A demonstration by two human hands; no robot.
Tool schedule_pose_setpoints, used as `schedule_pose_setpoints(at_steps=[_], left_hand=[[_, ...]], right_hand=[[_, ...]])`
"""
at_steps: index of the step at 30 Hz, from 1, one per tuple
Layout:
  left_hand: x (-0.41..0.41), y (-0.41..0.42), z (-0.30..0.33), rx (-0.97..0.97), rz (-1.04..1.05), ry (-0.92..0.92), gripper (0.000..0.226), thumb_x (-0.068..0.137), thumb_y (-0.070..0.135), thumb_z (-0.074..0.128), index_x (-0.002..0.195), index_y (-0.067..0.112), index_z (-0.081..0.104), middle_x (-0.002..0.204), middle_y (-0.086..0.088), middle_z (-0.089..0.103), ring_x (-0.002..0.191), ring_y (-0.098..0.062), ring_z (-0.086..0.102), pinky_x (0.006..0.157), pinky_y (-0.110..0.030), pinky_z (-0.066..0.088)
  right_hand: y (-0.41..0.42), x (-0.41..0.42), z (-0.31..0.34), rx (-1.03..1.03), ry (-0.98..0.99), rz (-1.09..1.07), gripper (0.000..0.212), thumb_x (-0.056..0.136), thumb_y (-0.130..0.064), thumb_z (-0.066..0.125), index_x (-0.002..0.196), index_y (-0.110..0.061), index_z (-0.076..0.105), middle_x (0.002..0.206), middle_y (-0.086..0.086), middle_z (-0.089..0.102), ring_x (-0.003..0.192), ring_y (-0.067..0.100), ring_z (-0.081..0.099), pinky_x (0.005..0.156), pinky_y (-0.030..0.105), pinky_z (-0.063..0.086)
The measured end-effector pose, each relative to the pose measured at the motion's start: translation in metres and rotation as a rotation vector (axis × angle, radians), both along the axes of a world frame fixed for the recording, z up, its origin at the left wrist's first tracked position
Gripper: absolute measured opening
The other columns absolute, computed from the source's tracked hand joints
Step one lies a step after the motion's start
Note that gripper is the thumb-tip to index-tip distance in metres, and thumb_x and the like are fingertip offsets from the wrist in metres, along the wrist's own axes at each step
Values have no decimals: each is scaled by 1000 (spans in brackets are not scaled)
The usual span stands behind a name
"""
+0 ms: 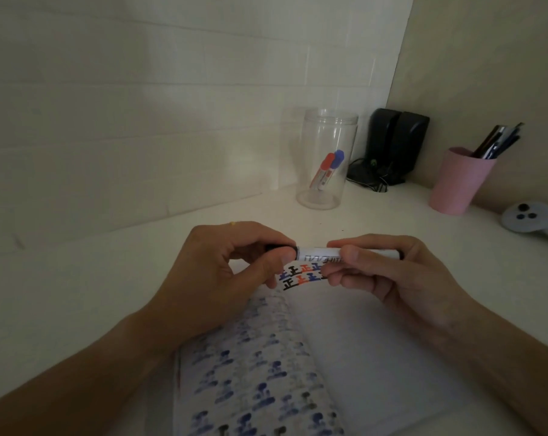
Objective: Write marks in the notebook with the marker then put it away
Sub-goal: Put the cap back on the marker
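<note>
Head view: both hands hold the marker point(321, 253) level above the open notebook point(345, 347). Left hand point(222, 272) grips the black cap end, largely hidden; right hand point(389, 272) pinches the barrel. Label partly covered.

two bare forearms, no sleeves showing, left hand point(222, 272) and right hand point(389, 272) had no rings, short plain nails
</note>
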State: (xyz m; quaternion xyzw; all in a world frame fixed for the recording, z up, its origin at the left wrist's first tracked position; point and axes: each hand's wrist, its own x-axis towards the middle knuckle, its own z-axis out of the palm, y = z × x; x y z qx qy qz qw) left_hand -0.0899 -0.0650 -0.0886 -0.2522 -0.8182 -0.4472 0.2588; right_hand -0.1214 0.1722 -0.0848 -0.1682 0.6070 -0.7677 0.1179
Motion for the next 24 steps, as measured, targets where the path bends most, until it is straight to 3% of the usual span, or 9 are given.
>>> schedule_pose_setpoints(at_steps=[4,7,10,12,14,17,20,24], left_hand=[[4,3,2,24,27,26,16,93,22,67,97,14,80,73,13,73,59,-15,73,61,-17,54],[2,6,3,-59,152,76,30,101,35,54,92,17,76,66,16,66,59,-13,65,56,-11,44],[-3,8,4,-229,306,189,50,105,43,28,77,15,58,50,13,39,44,-14,42,47,-15,28],[0,9,7,-317,363,262,50,107,41,19,73,19,47,52,15,29,41,-11,31,46,-18,20],[-1,14,6,-269,294,213,38,108,36,21,72,32,33,49,17,23,38,-8,36,42,-10,22],[-4,15,-9,-225,236,151,43,109,34,30,67,41,26,42,14,27,37,-5,39,43,-5,26],[-7,10,-12,-215,200,114,40,103,37,30,63,39,28,46,15,47,38,-8,38,44,-8,27],[-13,17,1,-158,184,113,43,102,47,32,65,27,38,46,8,31,41,-15,32,45,-15,24]], right_hand=[[-2,4,1,-34,-35,10,23,78,-7,66,94,1,81,85,26,79,68,24,78,63,22,61],[-6,7,0,-72,-16,13,26,79,-9,65,97,5,79,84,27,78,68,25,77,63,22,62],[-9,9,1,-72,31,13,32,76,-14,68,99,6,78,84,28,78,67,24,77,64,22,62],[-9,8,2,-67,71,11,37,73,-16,70,100,9,77,83,28,77,65,24,76,62,23,61],[-6,7,1,-54,125,-9,36,75,-14,70,100,10,76,82,29,77,66,27,76,63,24,61],[-6,8,-3,60,280,-57,27,80,-4,67,102,7,76,83,26,79,69,31,78,65,28,62],[-2,4,-2,143,324,-41,24,82,-4,68,104,2,77,85,21,81,70,29,77,64,29,61],[3,0,0,328,383,101,21,86,-16,70,104,-8,75,93,15,82,56,25,62,52,34,48]])
